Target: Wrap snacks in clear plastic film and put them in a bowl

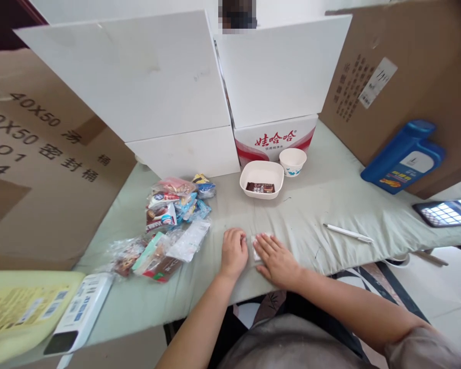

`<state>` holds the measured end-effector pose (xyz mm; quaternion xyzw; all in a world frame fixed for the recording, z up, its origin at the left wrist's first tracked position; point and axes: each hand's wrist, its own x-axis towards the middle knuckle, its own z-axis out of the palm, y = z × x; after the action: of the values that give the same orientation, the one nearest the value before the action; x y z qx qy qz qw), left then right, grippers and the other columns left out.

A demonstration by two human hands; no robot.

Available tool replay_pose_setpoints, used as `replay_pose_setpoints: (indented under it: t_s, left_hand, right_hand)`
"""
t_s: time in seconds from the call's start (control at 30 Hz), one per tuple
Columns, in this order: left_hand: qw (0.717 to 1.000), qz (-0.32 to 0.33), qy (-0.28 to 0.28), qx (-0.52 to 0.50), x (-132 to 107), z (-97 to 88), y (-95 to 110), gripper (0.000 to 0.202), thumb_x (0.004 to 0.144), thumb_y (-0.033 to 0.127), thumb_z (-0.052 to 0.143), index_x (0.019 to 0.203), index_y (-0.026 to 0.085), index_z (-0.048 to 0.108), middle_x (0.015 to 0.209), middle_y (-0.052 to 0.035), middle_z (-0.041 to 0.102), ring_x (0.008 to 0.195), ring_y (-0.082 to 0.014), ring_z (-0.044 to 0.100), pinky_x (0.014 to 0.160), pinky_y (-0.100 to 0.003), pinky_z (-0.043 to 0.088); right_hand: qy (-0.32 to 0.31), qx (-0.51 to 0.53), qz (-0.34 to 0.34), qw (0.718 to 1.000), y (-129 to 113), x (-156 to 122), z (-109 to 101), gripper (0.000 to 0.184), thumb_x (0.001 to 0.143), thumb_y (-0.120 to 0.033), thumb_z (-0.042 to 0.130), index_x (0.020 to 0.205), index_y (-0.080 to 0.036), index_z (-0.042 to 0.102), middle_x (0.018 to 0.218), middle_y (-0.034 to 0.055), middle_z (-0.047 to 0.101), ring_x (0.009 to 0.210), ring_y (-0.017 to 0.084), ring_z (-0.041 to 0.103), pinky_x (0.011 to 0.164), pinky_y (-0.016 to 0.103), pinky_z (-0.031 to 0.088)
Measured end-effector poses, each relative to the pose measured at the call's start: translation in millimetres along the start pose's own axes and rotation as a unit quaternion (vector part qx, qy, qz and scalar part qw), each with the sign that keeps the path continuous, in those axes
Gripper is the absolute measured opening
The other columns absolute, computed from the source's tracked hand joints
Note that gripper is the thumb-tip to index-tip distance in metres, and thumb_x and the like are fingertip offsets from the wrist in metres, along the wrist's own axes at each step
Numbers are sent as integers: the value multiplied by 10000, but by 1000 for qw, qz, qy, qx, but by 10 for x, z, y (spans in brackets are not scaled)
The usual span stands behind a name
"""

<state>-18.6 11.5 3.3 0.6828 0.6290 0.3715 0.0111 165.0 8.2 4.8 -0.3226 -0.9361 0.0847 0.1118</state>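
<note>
On the cloth near the front edge, my right hand (275,260) lies flat with its fingers stretched out over a small white flat piece (255,249), perhaps paper; most of that piece is covered. Just left of it rests my left hand (233,252), its fingers curled in; whatever they hold, if anything, is hidden. Beyond both hands stands a white bowl (249,171) with a dark brown wrapped snack (260,188) in it. A white paper cup (292,161) with a blue pattern is behind the bowl's right side.
Left of my hands lie several packaged snacks (163,218) and a clear bag (188,241). White boxes (276,77) wall off the back, and cardboard boxes (34,169) flank the sides. A blue bottle (401,159), a white pen (348,233) and a phone (447,212) are at right.
</note>
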Motion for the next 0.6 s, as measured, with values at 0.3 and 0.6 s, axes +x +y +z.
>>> replay_pose_setpoints:
  t_s: [0.3, 0.6]
  left_hand:
    - [998, 9, -46, 45, 36, 8, 77, 164, 816, 74, 487, 828, 194, 598, 947, -82, 582, 962, -253, 507, 867, -437, 468]
    - [998, -14, -49, 34, 55, 2, 109, 170, 792, 49, 500, 823, 197, 579, 934, -77, 577, 935, -246, 519, 836, -436, 479]
  right_hand:
    - [126, 25, -51, 990, 1021, 294, -759, 347, 975, -185, 332, 1122, -162, 646, 1032, 101, 684, 947, 184, 589, 848, 321, 460]
    - [52, -46, 272, 960, 2350, 1720, -1539, 508, 981, -373, 344, 1050, 10, 670, 1067, 191, 641, 1027, 226, 554, 935, 372, 378]
